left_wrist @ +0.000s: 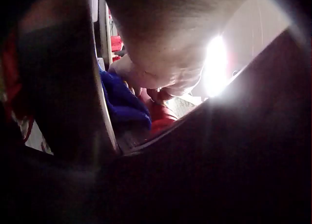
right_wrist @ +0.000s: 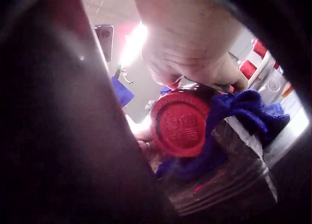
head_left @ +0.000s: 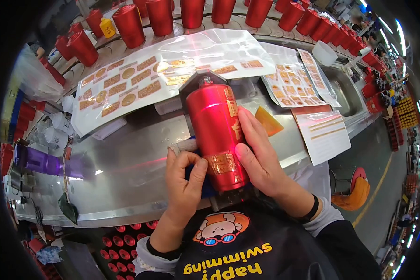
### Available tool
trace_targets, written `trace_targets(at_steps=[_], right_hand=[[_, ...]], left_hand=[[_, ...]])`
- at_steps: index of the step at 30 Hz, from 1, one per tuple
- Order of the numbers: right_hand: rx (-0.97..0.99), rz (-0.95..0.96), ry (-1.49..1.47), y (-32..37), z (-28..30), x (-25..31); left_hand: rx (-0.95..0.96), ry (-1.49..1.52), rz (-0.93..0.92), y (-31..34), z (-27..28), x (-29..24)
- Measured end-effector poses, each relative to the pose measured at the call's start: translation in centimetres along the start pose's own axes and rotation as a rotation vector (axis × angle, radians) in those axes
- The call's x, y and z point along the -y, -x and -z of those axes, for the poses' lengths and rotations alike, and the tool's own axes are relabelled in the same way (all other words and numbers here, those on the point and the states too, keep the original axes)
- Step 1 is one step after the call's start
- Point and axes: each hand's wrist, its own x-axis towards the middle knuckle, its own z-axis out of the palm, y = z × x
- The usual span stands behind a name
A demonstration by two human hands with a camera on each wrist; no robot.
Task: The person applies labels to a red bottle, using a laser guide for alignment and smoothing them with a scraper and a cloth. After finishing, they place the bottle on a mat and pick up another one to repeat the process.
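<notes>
A red metallic bottle [head_left: 213, 126] with gold lettering lies tilted on a support in front of me, its base towards me. Low on its side sits a gold label [head_left: 221, 163]. My left hand [head_left: 184, 184] is at the bottle's left side, fingers bent, the thumb tip right at the label's left edge; whether it pinches the label I cannot tell. Along the other side my right hand [head_left: 265, 163] rests on the bottle, fingers extended towards its top and thumb beside the label. The right wrist view shows the round embossed base [right_wrist: 180, 126] above a blue cloth [right_wrist: 195, 168].
Clear-film sheets of gold labels [head_left: 140, 79] and a smaller label sheet [head_left: 291, 84] lie behind the bottle. An orange scraper-like piece [head_left: 268, 122] is to the right, a purple container [head_left: 42, 159] far left. Several red bottles [head_left: 158, 18] line the conveyor; a sink [head_left: 347, 95] stands right.
</notes>
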Motion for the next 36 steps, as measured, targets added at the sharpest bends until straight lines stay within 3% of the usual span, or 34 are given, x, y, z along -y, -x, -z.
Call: trace_targets(at_steps=[20, 23, 27, 31, 36], right_hand=[[0.052, -0.002, 0.035, -0.5, 0.4, 0.3], [0.076, 0.001, 0.003, -0.5, 0.8, 0.3], [0.121, 0.006, 0.003, -0.6, 1.3, 0.5], [0.146, -0.009, 0.004, -0.6, 1.7, 0.4], [0.164, -0.029, 0.047, -0.3, 2.1, 0.5]], left_hand=[[0.019, -0.022, -0.037, 0.7, 0.1, 1.0], [0.013, -0.151, -0.253, 1.4, 0.3, 1.4], [0.047, -0.426, -0.225, 1.9, 0.4, 1.0], [0.015, -0.679, -0.415, 1.2, 1.0, -0.3], [-0.035, -0.704, -0.481, 0.9, 0.6, -0.8]])
